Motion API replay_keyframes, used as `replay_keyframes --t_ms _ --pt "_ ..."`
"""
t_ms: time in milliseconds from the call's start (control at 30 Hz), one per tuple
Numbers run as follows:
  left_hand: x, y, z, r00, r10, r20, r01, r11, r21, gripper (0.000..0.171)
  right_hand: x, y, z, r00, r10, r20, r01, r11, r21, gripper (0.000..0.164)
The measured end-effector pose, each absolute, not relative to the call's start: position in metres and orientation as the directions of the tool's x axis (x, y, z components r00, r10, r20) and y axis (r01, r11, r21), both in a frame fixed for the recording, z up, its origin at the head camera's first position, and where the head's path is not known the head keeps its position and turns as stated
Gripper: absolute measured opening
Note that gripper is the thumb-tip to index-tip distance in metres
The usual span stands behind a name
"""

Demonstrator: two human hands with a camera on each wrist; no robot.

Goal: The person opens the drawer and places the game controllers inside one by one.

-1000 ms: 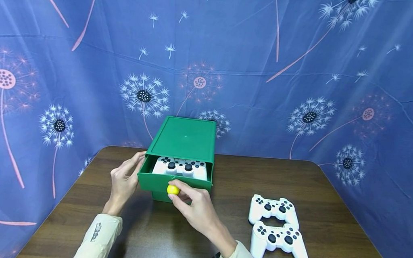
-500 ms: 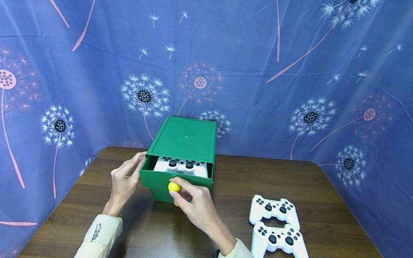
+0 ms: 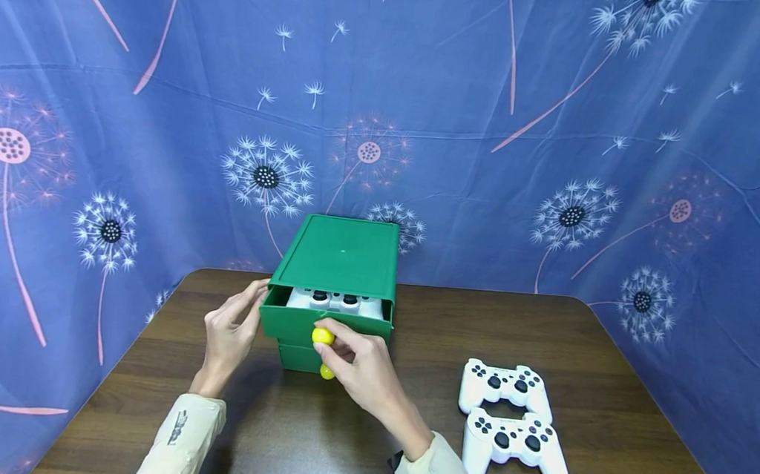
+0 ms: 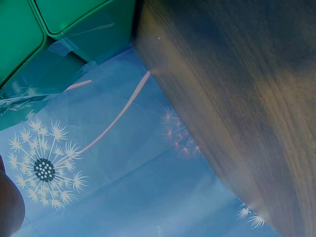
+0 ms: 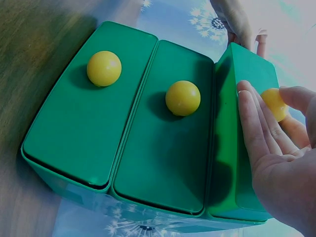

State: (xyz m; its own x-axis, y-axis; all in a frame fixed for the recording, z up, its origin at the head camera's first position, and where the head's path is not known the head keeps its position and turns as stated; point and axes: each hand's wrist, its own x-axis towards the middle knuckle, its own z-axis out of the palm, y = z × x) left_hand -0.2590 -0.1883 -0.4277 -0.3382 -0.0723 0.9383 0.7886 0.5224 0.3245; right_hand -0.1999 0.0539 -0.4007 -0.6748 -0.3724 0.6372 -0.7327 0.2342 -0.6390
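Note:
A green drawer cabinet (image 3: 345, 253) stands on the table with its top drawer (image 3: 293, 325) partly pulled out. Inside that drawer lies a white game controller (image 3: 369, 308), only its back part showing under the cabinet's top. My right hand (image 3: 369, 370) pinches the drawer's yellow round knob (image 3: 322, 335) between thumb and fingers; the pinch shows in the right wrist view too. My left hand (image 3: 230, 333) rests its extended fingers on the cabinet's left side. The right wrist view shows two lower drawers pushed in, with yellow knobs (image 5: 182, 98) on their fronts.
To the right on the wooden table (image 3: 439, 331), a white controller (image 3: 504, 375) lies behind another white controller (image 3: 517, 431). A blue curtain (image 3: 450, 198) with dandelion prints hangs behind the table. Clear tape (image 4: 61, 47) shows on the cabinet in the left wrist view.
The top drawer has slid further into the cabinet, my right hand moving away from me with its knob. Less of the controller inside shows, and a lower knob has come into view. My left hand stays put.

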Motion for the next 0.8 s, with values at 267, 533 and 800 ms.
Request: replay_keyframes --t_ms 267,533,800 --pt "-0.2601 -0.1867 -0.4286 -0.332 -0.078 0.940 0.792 0.518 0.323 0.046 -0.2020 0.0541 -0.4002 -0.686 -0.356 0.634 -0.723 0.242 -0.647 0.027" --pt "-0.2598 -0.1885 -0.4305 -0.324 -0.088 0.942 0.788 0.527 0.320 0.047 -0.2051 0.0518 -0.4001 -0.688 -0.358 0.631 -0.722 0.249 -0.646 0.025" --pt "-0.2601 -0.1874 -0.4294 -0.325 -0.086 0.942 0.794 0.516 0.321 0.046 -0.2095 0.0528 -0.3987 -0.694 -0.345 0.632 -0.716 0.244 -0.654 0.025"
